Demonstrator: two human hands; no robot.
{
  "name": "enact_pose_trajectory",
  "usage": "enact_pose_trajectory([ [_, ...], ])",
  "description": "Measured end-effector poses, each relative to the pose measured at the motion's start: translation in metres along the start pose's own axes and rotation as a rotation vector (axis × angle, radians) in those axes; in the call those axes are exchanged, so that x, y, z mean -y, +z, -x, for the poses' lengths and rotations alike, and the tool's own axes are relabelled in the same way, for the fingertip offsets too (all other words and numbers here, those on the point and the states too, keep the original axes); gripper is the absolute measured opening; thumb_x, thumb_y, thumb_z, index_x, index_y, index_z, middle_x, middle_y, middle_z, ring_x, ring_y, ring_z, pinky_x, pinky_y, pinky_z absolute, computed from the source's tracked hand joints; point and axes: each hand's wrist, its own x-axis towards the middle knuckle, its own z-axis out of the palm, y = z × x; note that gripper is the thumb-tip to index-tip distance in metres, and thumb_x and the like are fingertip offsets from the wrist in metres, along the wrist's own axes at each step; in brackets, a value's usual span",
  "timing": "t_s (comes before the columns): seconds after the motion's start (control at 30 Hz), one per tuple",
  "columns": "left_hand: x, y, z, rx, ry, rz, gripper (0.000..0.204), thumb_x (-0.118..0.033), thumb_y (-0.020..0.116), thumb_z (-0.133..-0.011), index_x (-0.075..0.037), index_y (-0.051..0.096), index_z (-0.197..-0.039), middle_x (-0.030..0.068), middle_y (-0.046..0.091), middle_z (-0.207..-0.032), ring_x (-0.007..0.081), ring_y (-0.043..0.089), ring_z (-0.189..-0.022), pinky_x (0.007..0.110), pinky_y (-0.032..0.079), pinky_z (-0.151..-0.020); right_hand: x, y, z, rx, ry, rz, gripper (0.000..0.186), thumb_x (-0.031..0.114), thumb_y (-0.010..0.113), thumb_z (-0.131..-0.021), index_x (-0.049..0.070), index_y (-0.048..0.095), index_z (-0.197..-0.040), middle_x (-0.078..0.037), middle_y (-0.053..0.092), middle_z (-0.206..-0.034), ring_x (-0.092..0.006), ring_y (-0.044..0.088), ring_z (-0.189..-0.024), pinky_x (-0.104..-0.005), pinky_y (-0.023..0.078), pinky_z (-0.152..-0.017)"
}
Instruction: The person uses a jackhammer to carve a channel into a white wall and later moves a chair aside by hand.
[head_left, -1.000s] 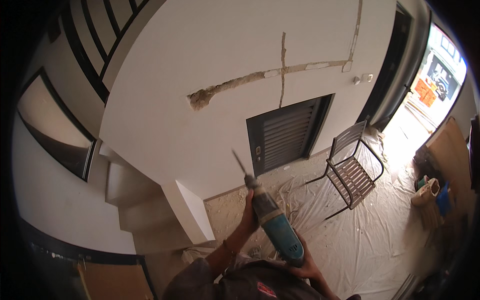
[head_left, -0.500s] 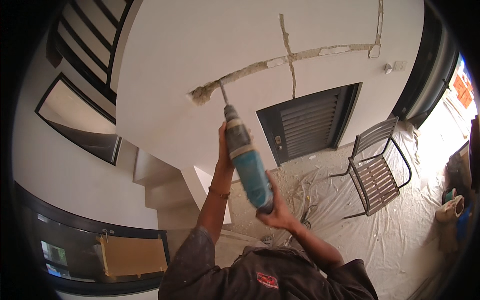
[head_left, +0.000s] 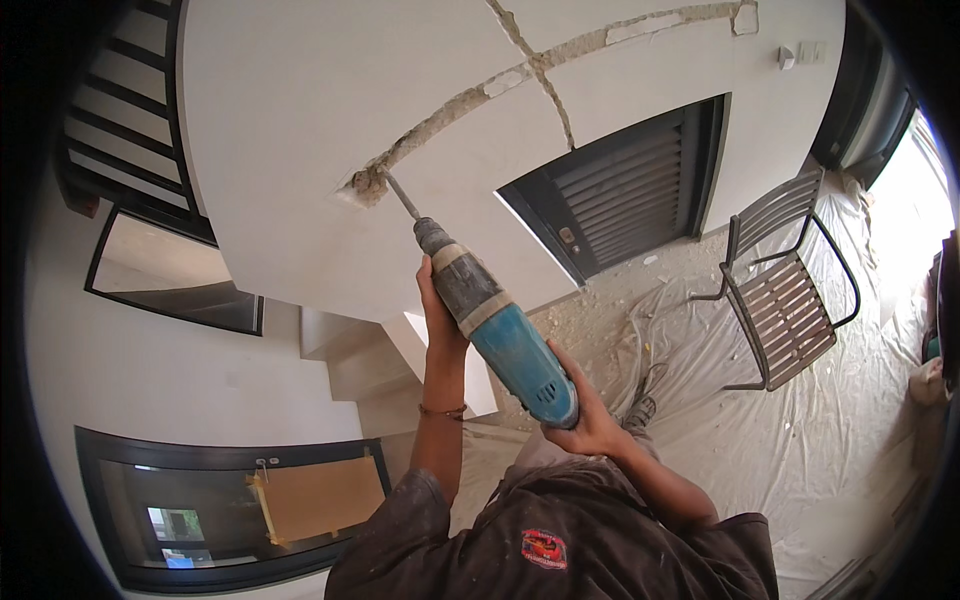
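Teal and dark-grey power drill [head_left: 512, 352] is up in front of the torso, angled to upper left, thin grey metal bit [head_left: 403, 196] pointing at the wall. Left hand [head_left: 438, 308] is clamped on the dark front housing; right hand [head_left: 588, 418] is wrapped on the rear end, its fingers partly hidden. Bit tip sits at the rough, chiselled grey-brown groove [head_left: 440, 118] in the smooth white wall [head_left: 290, 110], near the groove's left end; can't tell if it's biting. A second groove crosses the first further right. Below that: dark-grey louvred door [head_left: 635, 175], pale rubble [head_left: 585, 318] at its foot. Right of it, brown slatted metal-framed chair [head_left: 785, 322] stands on wrinkled translucent plastic sheeting [head_left: 700, 455].
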Motion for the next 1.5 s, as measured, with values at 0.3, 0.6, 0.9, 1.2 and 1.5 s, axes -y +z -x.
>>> enact_pose_trajectory([
  [0.3,0.001,-0.030,0.003,-0.007,-0.025,0.150,0.046,-0.052,0.046,-0.099,-0.010,0.057,-0.112,0.0059,0.065,-0.103,0.0196,0.064,-0.096,0.035,0.054,-0.087,0.001,-0.002,-0.007,-0.042,0.111,-0.136,0.094,0.005,0.070,-0.074,0.003,0.020,-0.154,-0.019,0.038,-0.149,-0.0261,0.037,-0.139,-0.0371,0.026,-0.114],
  [0.6,0.029,0.028,-0.014,0.218,-0.056,0.060,0.053,-0.045,0.057,-0.097,-0.005,0.046,-0.128,0.0074,0.058,-0.114,0.0160,0.060,-0.102,0.032,0.052,-0.089,0.003,-0.033,0.044,-0.266,0.196,0.169,0.097,0.009,0.075,-0.067,-0.006,0.025,-0.149,-0.019,0.038,-0.149,-0.0244,0.039,-0.137,-0.0359,0.030,-0.112],
  [0.9,0.074,0.129,-0.060,0.125,0.108,0.099,0.051,-0.052,0.047,-0.099,-0.005,0.056,-0.117,0.0066,0.064,-0.101,0.0169,0.065,-0.093,0.035,0.055,-0.085,0.045,-0.171,0.012,-0.152,0.084,0.263,0.096,0.004,0.068,-0.064,-0.006,0.024,-0.149,-0.018,0.048,-0.139,-0.0248,0.048,-0.129,-0.0350,0.035,-0.108],
  [1.2,0.089,0.201,-0.103,-0.098,0.145,0.133,0.043,-0.049,0.051,-0.098,-0.008,0.057,-0.113,0.0050,0.064,-0.097,0.0156,0.064,-0.089,0.033,0.055,-0.080,0.071,-0.290,-0.056,0.074,0.027,0.123,0.095,0.003,0.065,-0.065,-0.004,0.023,-0.151,-0.018,0.049,-0.138,-0.0228,0.051,-0.125,-0.0341,0.038,-0.106],
  [1.5,0.144,0.158,-0.118,-0.256,0.206,-0.140,0.065,-0.059,0.044,-0.093,-0.009,0.042,-0.134,0.0160,0.058,-0.106,0.0315,0.065,-0.090,0.047,0.059,-0.077,-0.082,-0.320,-0.047,0.187,-0.087,-0.046,0.102,0.022,0.084,-0.069,-0.003,0.025,-0.149,-0.017,0.047,-0.142,-0.0250,0.048,-0.130,-0.0360,0.035,-0.109],
])
